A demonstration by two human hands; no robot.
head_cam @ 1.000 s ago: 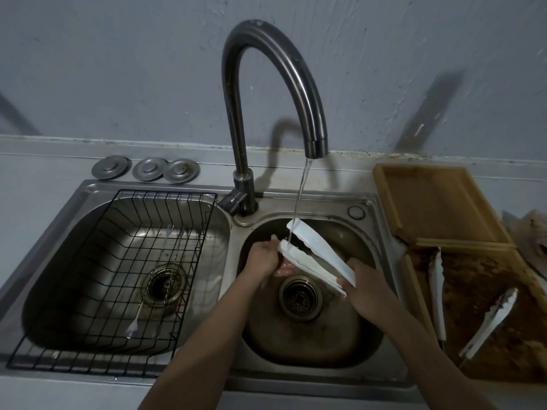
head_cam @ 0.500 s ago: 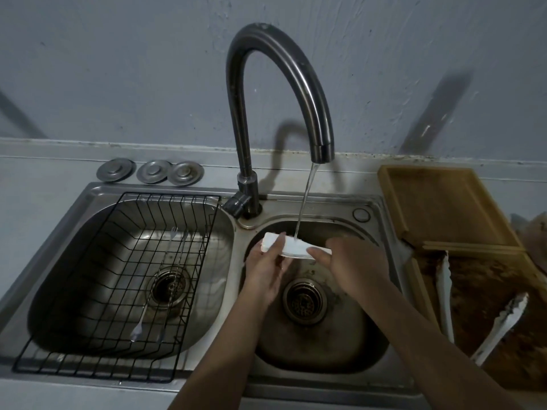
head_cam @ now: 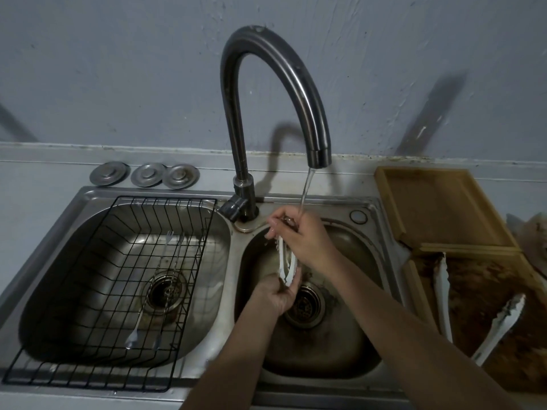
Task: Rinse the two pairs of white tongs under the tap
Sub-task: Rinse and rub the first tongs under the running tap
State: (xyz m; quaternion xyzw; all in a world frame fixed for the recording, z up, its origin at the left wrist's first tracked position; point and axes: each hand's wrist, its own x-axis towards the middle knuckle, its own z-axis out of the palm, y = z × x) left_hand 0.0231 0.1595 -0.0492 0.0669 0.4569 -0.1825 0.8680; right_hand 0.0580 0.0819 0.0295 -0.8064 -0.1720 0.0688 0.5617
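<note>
A pair of white tongs (head_cam: 286,261) hangs nearly upright over the right sink basin (head_cam: 349,344). My right hand (head_cam: 302,236) grips its top end right under the water stream from the dark curved tap (head_cam: 284,78). My left hand (head_cam: 279,292) is cupped around the tongs' lower tips, above the drain. A second pair of white tongs (head_cam: 444,291) lies spread on the brown wooden tray (head_cam: 485,291) at the right, one arm toward the front right.
A black wire rack (head_cam: 97,291) sits in the left basin (head_cam: 53,285) with long metal forks (head_cam: 154,291) lying in it. Three round metal sink plugs (head_cam: 145,174) rest on the counter behind. A lighter wooden tray (head_cam: 438,202) stands at the back right.
The tongs turned from lying level across both hands to hanging nearly upright. My right hand rose to the top end under the stream; my left dropped to the lower tips.
</note>
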